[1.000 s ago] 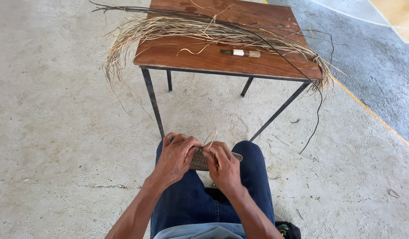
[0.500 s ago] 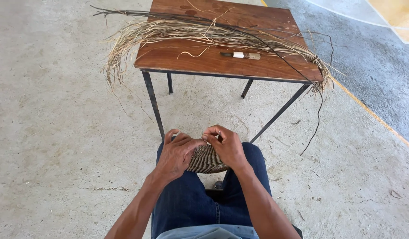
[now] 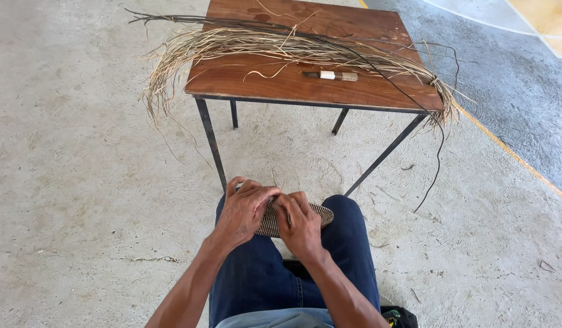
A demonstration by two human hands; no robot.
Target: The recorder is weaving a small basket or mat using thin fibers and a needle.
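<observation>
Both hands (image 3: pixel 275 215) curled over woven disc (image 3: pixel 317 212) on lap

The scene is lit evenly by bright, diffuse daylight; no direct sunbeams are seen. Only soft, faint shadows are cast beneath the wooden table (image 3: pixel 354 91) onto the concrete floor (image 3: pixel 80 182). A mild sheen is shown on the tabletop, without harsh glare. Sharp focus is held across most of the view, down to the dry fibres (image 3: pixel 244 42). Wide-angle distortion is noticed: the table legs are splayed outward and lines near the edges are bent. Slight softness is found at the corners.
</observation>
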